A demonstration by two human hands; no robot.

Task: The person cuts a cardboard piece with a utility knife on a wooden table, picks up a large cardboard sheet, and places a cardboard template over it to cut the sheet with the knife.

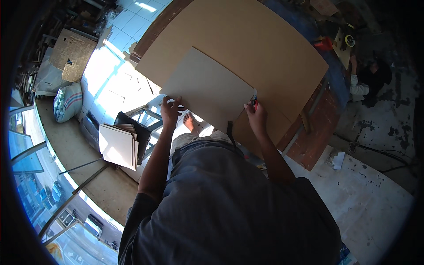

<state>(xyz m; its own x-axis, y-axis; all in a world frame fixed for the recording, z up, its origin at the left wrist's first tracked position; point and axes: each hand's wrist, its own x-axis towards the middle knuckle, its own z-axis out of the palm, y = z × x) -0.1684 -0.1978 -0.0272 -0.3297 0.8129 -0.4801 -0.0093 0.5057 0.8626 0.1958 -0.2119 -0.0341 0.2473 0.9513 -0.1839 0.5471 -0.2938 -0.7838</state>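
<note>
A smaller grey board (pixel 212 84) lies flat on a large brown board (pixel 247 35). At its near left edge is my left hand (pixel 170 111), its fingers curled at the rim and gripping it. My right hand (pixel 256 119) is closed around a red and black utility knife (pixel 255 101). The knife's tip points away from me and meets the right corner of the grey board. A short black strip (pixel 230 130) lies over the near edge of the boards, between my hands; its kind is unclear.
Under the brown board is a reddish-brown table (pixel 314 141). Left of me a stack of pale panels (pixel 118 145) leans by a black bag (pixel 142 134). A stuffed white sack (pixel 68 104) stands farther left. Another person (pixel 371 79) sits at the far right, near a tape roll (pixel 350 40).
</note>
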